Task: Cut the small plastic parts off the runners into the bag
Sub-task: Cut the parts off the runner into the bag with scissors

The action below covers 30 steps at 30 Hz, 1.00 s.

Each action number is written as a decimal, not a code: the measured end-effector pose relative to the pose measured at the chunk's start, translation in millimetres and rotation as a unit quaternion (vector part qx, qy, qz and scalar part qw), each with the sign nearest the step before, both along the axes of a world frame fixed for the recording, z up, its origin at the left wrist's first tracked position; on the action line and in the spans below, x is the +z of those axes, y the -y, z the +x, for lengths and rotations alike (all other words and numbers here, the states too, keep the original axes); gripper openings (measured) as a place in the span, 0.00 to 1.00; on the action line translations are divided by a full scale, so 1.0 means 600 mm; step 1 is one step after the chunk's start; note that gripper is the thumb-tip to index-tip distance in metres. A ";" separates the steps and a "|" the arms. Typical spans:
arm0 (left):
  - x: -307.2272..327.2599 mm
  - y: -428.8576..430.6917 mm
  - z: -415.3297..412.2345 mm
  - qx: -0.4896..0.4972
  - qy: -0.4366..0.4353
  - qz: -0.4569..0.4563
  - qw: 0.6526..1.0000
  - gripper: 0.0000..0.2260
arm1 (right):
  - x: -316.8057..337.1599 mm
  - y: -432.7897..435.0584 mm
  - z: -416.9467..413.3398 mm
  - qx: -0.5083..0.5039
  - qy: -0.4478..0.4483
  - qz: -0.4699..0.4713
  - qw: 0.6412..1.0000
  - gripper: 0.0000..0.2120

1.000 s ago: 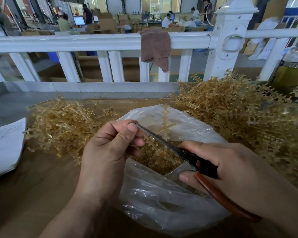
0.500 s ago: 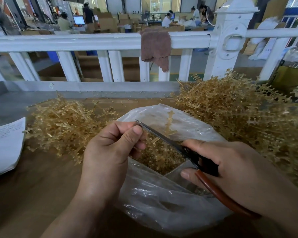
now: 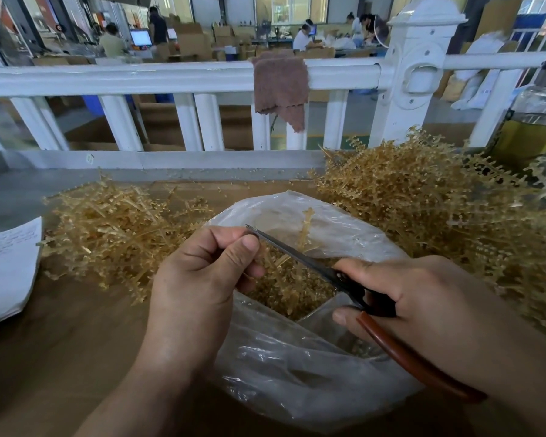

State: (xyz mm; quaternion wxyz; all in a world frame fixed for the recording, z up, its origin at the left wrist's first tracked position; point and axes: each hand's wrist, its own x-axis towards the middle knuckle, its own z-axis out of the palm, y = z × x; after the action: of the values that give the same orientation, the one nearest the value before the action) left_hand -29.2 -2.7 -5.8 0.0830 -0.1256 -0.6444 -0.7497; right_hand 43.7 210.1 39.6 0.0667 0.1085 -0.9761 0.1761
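My left hand (image 3: 199, 279) pinches a runner (image 3: 305, 227) between thumb and forefinger, over the open mouth of the bag (image 3: 297, 373). My right hand (image 3: 423, 298) grips the scissors (image 3: 300, 257) by their handles, the blade tips just beside my left thumb. Cut parts (image 3: 284, 291) lie in the bag between my hands. Loose runners are heaped on the table (image 3: 60, 342) beyond each hand.

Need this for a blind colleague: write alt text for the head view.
Over an open clear plastic bag, a left hand pinches a tan plastic runner while the right hand holds red-handled scissors across it. On the table, heaps of runners lie either side.
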 end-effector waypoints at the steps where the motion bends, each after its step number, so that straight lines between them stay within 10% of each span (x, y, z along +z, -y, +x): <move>1: 0.001 -0.001 0.000 0.001 0.003 0.000 1.000 0.05 | 0.001 0.001 0.000 0.001 0.002 -0.005 1.000 0.29; 30: 0.009 0.015 -0.006 -0.019 0.024 -0.016 0.999 0.06 | -0.003 -0.004 -0.001 0.025 0.019 -0.189 0.982 0.21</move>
State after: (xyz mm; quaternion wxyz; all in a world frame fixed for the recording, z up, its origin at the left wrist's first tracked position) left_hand -32.8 -11.5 -0.2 0.0510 -0.1212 -0.6554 -0.7438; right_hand 43.0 212.8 37.6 0.0630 0.1153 -0.9233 0.3609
